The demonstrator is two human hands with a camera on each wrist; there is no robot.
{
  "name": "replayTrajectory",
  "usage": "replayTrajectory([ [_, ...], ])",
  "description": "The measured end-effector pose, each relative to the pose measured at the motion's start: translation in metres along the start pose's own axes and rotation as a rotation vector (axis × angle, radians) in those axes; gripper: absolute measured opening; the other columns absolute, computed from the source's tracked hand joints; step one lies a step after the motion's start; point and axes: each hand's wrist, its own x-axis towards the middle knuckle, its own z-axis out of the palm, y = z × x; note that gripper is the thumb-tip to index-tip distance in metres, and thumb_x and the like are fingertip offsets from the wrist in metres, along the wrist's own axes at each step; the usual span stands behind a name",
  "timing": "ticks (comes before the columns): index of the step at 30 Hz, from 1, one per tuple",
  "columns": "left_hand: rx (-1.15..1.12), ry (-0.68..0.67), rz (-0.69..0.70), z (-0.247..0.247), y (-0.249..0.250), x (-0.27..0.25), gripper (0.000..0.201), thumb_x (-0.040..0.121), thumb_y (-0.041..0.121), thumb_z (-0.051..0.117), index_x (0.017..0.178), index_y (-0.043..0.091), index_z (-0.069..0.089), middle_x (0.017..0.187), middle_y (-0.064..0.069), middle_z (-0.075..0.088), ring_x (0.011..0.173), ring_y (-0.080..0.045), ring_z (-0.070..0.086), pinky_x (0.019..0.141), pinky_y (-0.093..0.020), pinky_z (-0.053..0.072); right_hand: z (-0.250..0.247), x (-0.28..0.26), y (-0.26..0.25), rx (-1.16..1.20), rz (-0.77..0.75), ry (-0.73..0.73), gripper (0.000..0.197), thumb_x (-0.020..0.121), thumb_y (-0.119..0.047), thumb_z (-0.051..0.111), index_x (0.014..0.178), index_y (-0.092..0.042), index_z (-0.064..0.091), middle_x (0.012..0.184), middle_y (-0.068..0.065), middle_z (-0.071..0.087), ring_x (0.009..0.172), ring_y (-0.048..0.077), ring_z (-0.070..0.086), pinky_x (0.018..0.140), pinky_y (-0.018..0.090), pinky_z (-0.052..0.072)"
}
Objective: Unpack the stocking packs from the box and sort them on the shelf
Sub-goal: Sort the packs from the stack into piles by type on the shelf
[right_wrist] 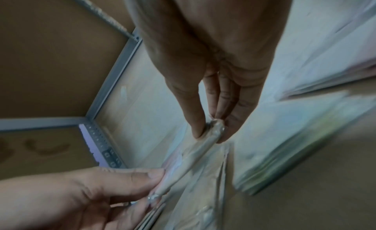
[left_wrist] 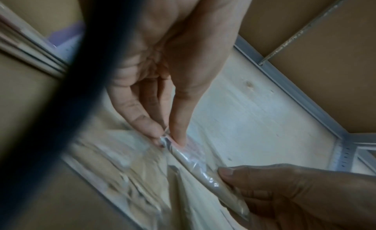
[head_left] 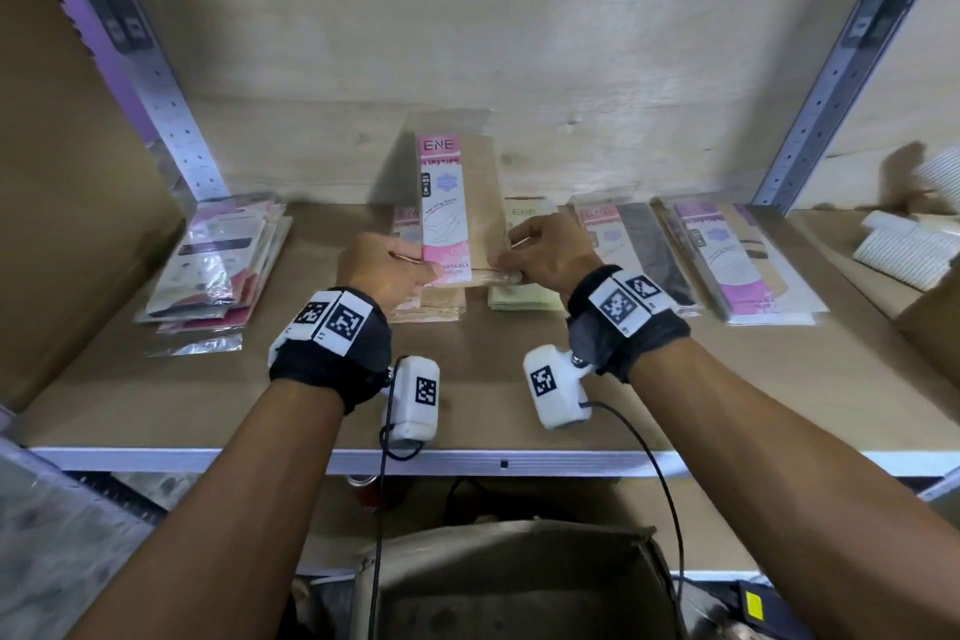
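I hold a beige stocking pack (head_left: 460,208) with a pink label upright over the middle of the shelf (head_left: 493,379). My left hand (head_left: 387,268) pinches its lower left corner, thumb and fingers (left_wrist: 150,127) closed on the plastic edge of the pack (left_wrist: 203,169). My right hand (head_left: 550,252) pinches the lower right corner of the pack (right_wrist: 211,133). Below the held pack lies a beige stack (head_left: 431,301), with a pale green stack (head_left: 524,296) to its right. An open cardboard box (head_left: 519,582) stands below the shelf edge.
A mixed pile of packs (head_left: 223,270) lies at the shelf's left, a dark pack stack (head_left: 639,250) and a purple-labelled stack (head_left: 743,265) at its right. Metal uprights (head_left: 171,109) frame the bay. White ribbed items (head_left: 904,250) lie in the neighbouring bay.
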Motion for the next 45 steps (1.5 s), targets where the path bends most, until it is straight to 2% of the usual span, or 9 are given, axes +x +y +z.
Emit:
replayTrajectory([
  [3, 0.094, 0.048, -0.041, -0.023, -0.011, 0.008, 0.019, 0.068, 0.014, 0.089, 0.075, 0.026, 0.076, 0.087, -0.001, 0.078, 0.066, -0.006, 0.073, 0.065, -0.017, 0.058, 0.027, 0.008, -0.016, -0.132, -0.011, -0.018, 0.038, 0.065, -0.015, 0.089, 0.097, -0.006, 0.07, 0.098, 0.012, 0.072, 0.089, 0.026, 0.071, 0.082, 0.039, 0.061],
  [6, 0.116, 0.035, -0.09, -0.034, -0.021, 0.016, 0.018, 0.069, 0.009, 0.087, 0.083, 0.016, 0.078, 0.093, -0.009, 0.077, 0.087, -0.026, 0.074, 0.09, -0.038, 0.059, 0.043, 0.007, -0.025, -0.258, -0.031, -0.043, 0.047, 0.067, -0.02, 0.089, 0.105, 0.0, 0.07, 0.105, 0.012, 0.071, 0.094, 0.023, 0.068, 0.079, 0.029, 0.057],
  [15, 0.18, -0.005, -0.097, -0.032, -0.031, 0.017, 0.018, 0.073, 0.003, 0.082, 0.09, 0.001, 0.076, 0.097, -0.022, 0.075, 0.097, -0.038, 0.071, 0.091, -0.048, 0.057, 0.055, 0.007, -0.026, -0.409, 0.027, -0.122, 0.032, 0.071, -0.017, 0.086, 0.068, -0.011, 0.055, 0.07, 0.003, 0.051, 0.071, 0.021, 0.058, 0.064, 0.029, 0.053],
  [22, 0.203, -0.027, -0.1, -0.033, -0.026, 0.011, 0.026, 0.074, 0.003, 0.082, 0.098, -0.002, 0.074, 0.099, -0.02, 0.075, 0.095, -0.036, 0.072, 0.09, -0.046, 0.057, 0.057, 0.01, -0.02, -0.462, -0.044, -0.136, 0.053, 0.072, -0.021, 0.084, 0.121, -0.011, 0.064, 0.11, 0.014, 0.067, 0.095, 0.026, 0.068, 0.086, 0.033, 0.058],
  [35, 0.252, -0.055, -0.054, -0.035, -0.018, 0.002, 0.034, 0.076, 0.002, 0.08, 0.11, 0.006, 0.075, 0.108, -0.018, 0.074, 0.099, -0.036, 0.071, 0.09, -0.044, 0.058, 0.057, 0.011, -0.019, -0.447, -0.015, -0.198, 0.052, 0.075, -0.022, 0.084, 0.122, -0.013, 0.064, 0.118, 0.012, 0.065, 0.088, 0.029, 0.072, 0.083, 0.038, 0.061],
  [38, 0.289, -0.029, -0.034, -0.038, -0.015, 0.0, 0.013, 0.079, 0.009, 0.079, 0.092, 0.012, 0.074, 0.101, -0.014, 0.074, 0.092, -0.034, 0.07, 0.089, -0.039, 0.057, 0.056, 0.011, -0.022, -0.474, -0.021, -0.213, 0.052, 0.077, -0.024, 0.082, 0.124, -0.012, 0.063, 0.113, 0.014, 0.067, 0.083, 0.027, 0.072, 0.08, 0.034, 0.061],
  [41, 0.305, 0.076, 0.006, -0.051, -0.013, 0.002, 0.025, 0.084, 0.019, 0.074, 0.075, 0.027, 0.052, 0.088, -0.004, 0.055, 0.079, -0.022, 0.05, 0.078, -0.025, 0.041, 0.056, 0.01, -0.032, -0.608, -0.109, -0.147, 0.052, 0.083, -0.035, 0.075, 0.129, -0.014, 0.06, 0.129, 0.012, 0.06, 0.114, 0.026, 0.061, 0.096, 0.033, 0.049],
  [43, 0.276, 0.151, 0.015, -0.069, -0.009, 0.002, 0.008, 0.085, 0.024, 0.073, 0.089, 0.022, 0.067, 0.096, -0.004, 0.063, 0.09, -0.022, 0.057, 0.083, -0.027, 0.043, 0.057, 0.011, -0.042, -0.665, -0.199, -0.087, 0.047, 0.088, -0.038, 0.069, 0.128, -0.015, 0.06, 0.137, 0.01, 0.054, 0.127, 0.026, 0.049, 0.103, 0.036, 0.04],
  [45, 0.283, 0.24, 0.004, -0.09, -0.01, 0.004, 0.024, 0.085, 0.027, 0.073, 0.106, 0.016, 0.074, 0.118, -0.006, 0.069, 0.111, -0.028, 0.062, 0.096, -0.032, 0.047, 0.063, 0.012, -0.056, -0.649, -0.247, -0.057, 0.042, 0.091, -0.039, 0.063, 0.127, -0.018, 0.06, 0.134, 0.011, 0.054, 0.127, 0.026, 0.047, 0.103, 0.037, 0.038],
])
